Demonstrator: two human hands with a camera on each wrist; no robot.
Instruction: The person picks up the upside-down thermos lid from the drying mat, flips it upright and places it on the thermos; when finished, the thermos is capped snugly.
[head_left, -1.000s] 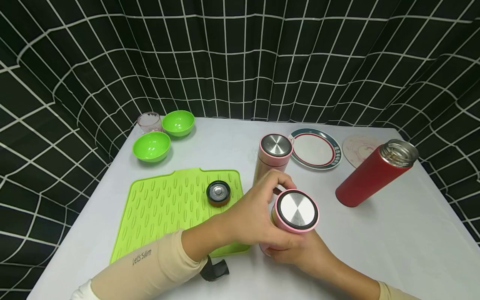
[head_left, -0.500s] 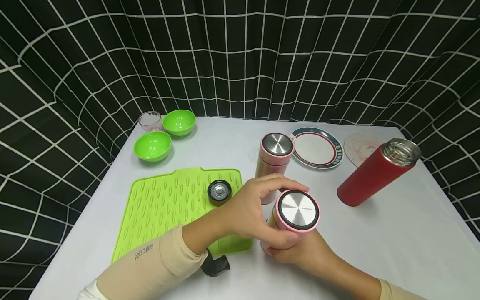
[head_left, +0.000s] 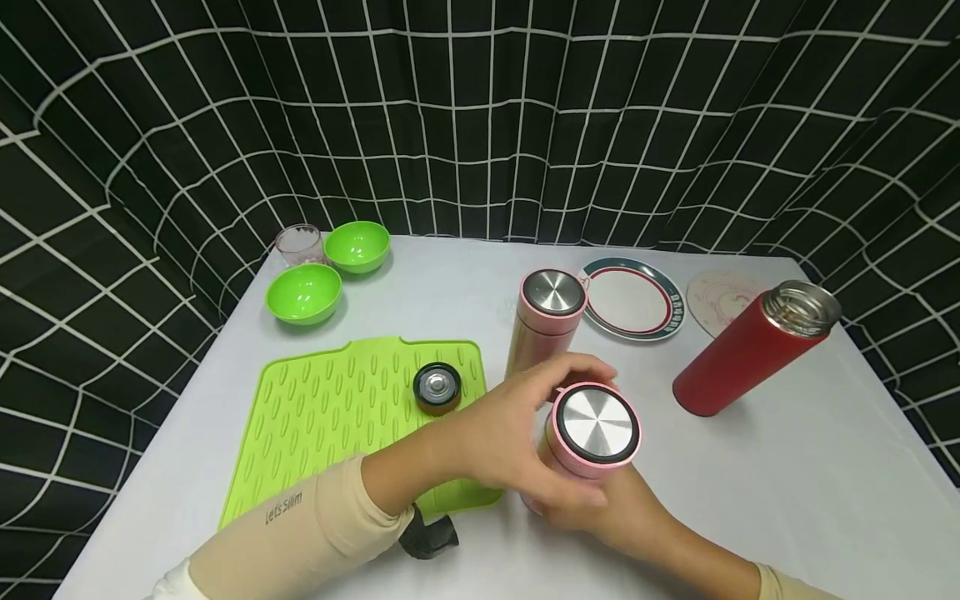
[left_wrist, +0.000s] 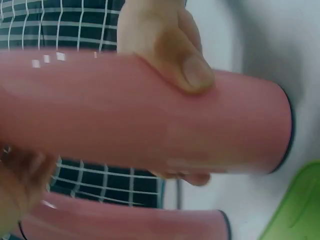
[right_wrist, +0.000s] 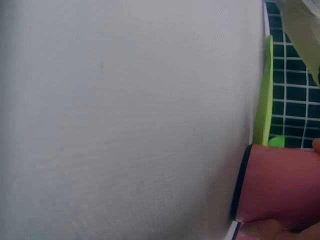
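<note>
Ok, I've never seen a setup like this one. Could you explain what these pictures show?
There is no robot here: a person works with two bare hands. The wide view comes from a camera on the head, looking forward and down; the close views come from cameras on the left and right wrists.

Both hands are on one pink bottle: the left hand curls round its top, and the right hand grips it lower down. A second pink bottle stands behind it.

On the white table, a green mat with a round cap on it lies to the left, with two green bowls and a clear glass beyond. To the right are a blue-rimmed plate, a paler plate and an open-mouthed red bottle.
</note>
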